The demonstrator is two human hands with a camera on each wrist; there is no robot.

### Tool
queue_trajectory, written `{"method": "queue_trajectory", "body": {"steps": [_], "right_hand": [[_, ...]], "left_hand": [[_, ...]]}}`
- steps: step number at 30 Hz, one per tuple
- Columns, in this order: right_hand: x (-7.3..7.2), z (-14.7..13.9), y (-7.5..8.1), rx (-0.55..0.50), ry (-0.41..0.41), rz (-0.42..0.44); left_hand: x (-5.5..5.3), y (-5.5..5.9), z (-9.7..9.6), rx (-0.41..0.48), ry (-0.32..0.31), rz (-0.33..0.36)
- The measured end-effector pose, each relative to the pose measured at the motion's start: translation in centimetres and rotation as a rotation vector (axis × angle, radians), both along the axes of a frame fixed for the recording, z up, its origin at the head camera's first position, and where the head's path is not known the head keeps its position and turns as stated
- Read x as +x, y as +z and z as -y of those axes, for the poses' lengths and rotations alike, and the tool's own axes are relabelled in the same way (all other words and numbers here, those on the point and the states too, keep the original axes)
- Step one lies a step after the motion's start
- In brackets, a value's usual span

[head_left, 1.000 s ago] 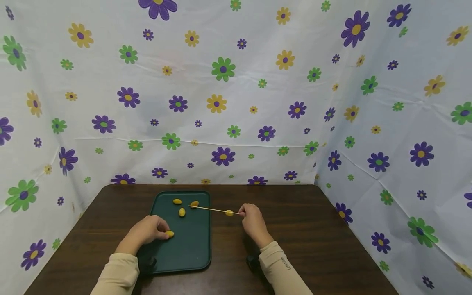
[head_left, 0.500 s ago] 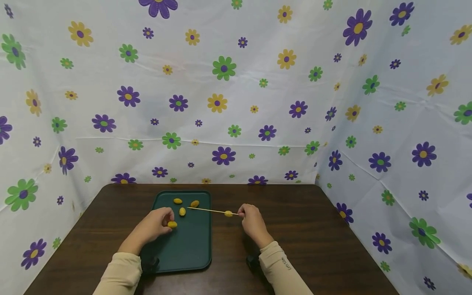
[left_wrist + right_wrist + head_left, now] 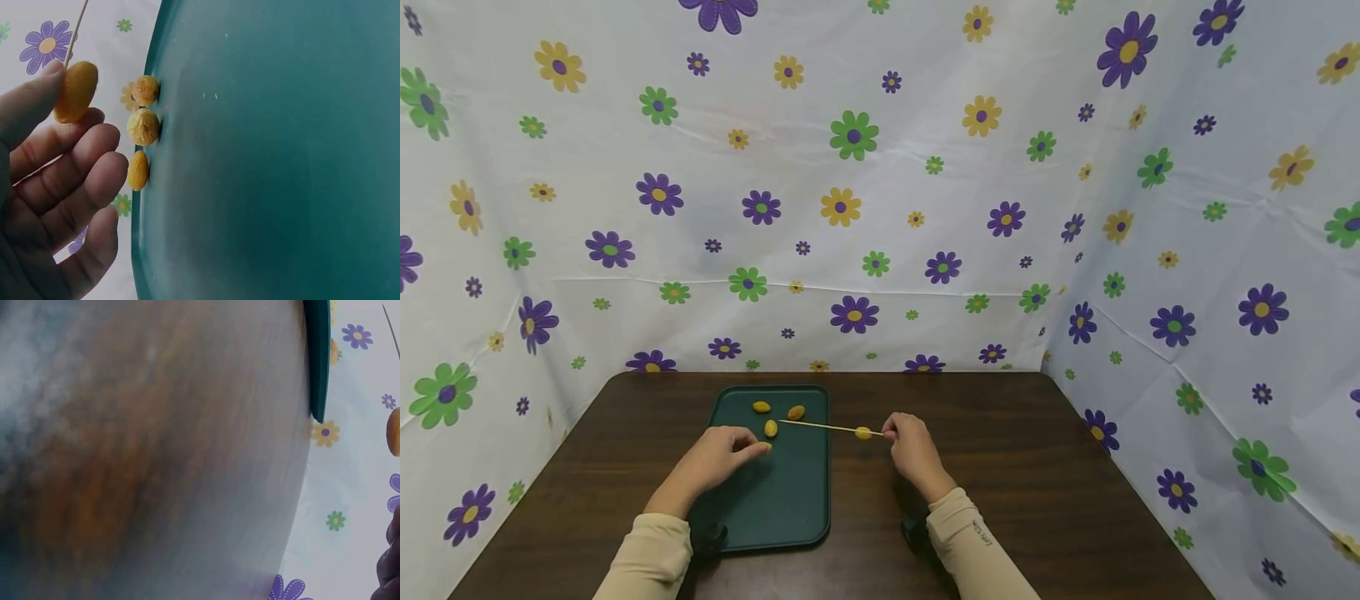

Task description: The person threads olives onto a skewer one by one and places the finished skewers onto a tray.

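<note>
pinching a probably light, firm yellow piece point(image 3: 79, 91), your left hand point(image 3: 709, 460) wants its sides; your right hand point(image 3: 917, 452) grips the stick point(image 3: 820, 426).

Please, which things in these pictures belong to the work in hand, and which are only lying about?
Seem to belong:
yellow piece, pinched by the left hand
stick, held by the right hand
second piece, on the stick
three more pieces, on the tray

Only around:
table
flowered cloth

TEXT | right sleeve point(image 3: 970, 557) | small dark lettering point(image 3: 982, 534) | too small to read
</note>
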State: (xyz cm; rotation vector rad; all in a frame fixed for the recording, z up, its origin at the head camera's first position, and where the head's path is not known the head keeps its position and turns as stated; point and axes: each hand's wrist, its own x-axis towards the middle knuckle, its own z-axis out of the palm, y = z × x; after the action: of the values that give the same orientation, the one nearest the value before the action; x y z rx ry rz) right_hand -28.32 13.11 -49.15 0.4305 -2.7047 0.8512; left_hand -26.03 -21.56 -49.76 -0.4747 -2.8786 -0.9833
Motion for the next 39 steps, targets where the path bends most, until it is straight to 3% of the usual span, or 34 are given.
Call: {"method": "queue_trajectory", "body": {"steps": [17, 23, 32, 39], "right_hand": [[-0.15, -0.39, -0.31, 0.02, 0.135, 0.058], [-0.13, -0.41, -0.28, 0.019, 0.133, 0.064], [0.04, -0.41, -0.22, 0.009, 0.133, 0.087], [-0.08, -0.61, -0.28, -0.02, 0.139, 0.093]], "left_hand": [[0.05, -0.26, -0.42, 0.001, 0.0, 0.05], [-0.05, -0.37, -0.26, -0.002, -0.035, -0.018], [0.01, -0.52, -0.3, 0.051, -0.032, -0.032], [-0.28, -0.61, -0.63, 0.112, -0.1, -0.121]]}}
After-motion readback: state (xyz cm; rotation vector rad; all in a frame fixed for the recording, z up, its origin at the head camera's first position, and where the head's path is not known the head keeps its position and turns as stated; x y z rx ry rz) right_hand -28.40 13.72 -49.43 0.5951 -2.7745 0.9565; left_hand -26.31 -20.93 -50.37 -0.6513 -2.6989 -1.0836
